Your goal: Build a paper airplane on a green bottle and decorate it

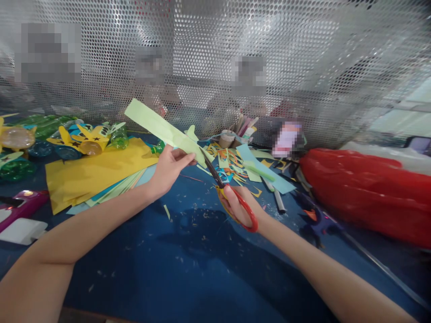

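Observation:
A long strip of light green paper (pixel 158 123) is pinched in my left hand (pixel 170 168), its far end pointing up and to the left. My right hand (pixel 239 204) grips a pair of scissors (pixel 249 213) with red and yellow handles. The dark scissor blades meet the near right end of the paper strip. How far the blades are apart is hard to make out. Both hands are raised over a blue table (pixel 161 269) sprinkled with small paper bits.
Yellow paper sheets (pixel 101 168) and cut bottle crafts (pixel 90 143) lie at left, near a magenta device (pixel 27 206). Colourful scraps (pixel 232 163) are behind the scissors. At right are a red plastic bag (pixel 367 193) and a purple glue gun (pixel 319 222). A perforated metal screen (pixel 202 49) stands behind.

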The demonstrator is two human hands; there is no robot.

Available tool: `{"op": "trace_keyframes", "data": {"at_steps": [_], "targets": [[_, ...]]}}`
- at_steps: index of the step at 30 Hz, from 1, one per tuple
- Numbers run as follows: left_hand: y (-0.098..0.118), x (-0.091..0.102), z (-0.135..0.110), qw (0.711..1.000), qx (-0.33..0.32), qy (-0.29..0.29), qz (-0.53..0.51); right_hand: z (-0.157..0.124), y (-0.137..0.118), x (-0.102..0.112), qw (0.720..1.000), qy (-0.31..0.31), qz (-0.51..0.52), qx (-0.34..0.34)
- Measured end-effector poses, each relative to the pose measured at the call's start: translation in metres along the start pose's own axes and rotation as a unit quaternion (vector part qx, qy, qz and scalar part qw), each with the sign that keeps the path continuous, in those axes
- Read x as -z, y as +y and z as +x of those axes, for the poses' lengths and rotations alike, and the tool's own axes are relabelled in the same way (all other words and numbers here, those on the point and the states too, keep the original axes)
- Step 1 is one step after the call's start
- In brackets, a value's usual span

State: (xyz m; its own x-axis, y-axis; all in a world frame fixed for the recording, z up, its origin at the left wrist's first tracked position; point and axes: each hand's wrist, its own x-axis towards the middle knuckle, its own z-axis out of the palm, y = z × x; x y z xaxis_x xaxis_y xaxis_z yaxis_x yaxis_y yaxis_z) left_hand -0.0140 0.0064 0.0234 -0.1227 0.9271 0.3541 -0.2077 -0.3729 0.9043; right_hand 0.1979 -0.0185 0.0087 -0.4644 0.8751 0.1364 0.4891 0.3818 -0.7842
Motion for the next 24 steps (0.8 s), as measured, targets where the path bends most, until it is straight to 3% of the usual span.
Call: {"op": "trace_keyframes", "data": {"at_steps": [10, 16, 24], "targets": [[0.0045, 0.0028, 0.0059, 1.0, -0.011, 0.007, -0.014, 0.0013, -0.0017, 0.0053, 0.998, -0.011, -0.057, -0.008], [-0.0004, 0.0076, 0.0098, 1.0, -0.005, 0.025, -0.006, 0.002, -0.0038, 0.0086, 0.996, -0.071, -0.042, -0.023], [-0.001, 0.0064, 0.0046, 0.998, -0.01, -0.025, 0.056, 0.0011, 0.0006, 0.006, 0.996, -0.076, -0.031, 0.022]]}}
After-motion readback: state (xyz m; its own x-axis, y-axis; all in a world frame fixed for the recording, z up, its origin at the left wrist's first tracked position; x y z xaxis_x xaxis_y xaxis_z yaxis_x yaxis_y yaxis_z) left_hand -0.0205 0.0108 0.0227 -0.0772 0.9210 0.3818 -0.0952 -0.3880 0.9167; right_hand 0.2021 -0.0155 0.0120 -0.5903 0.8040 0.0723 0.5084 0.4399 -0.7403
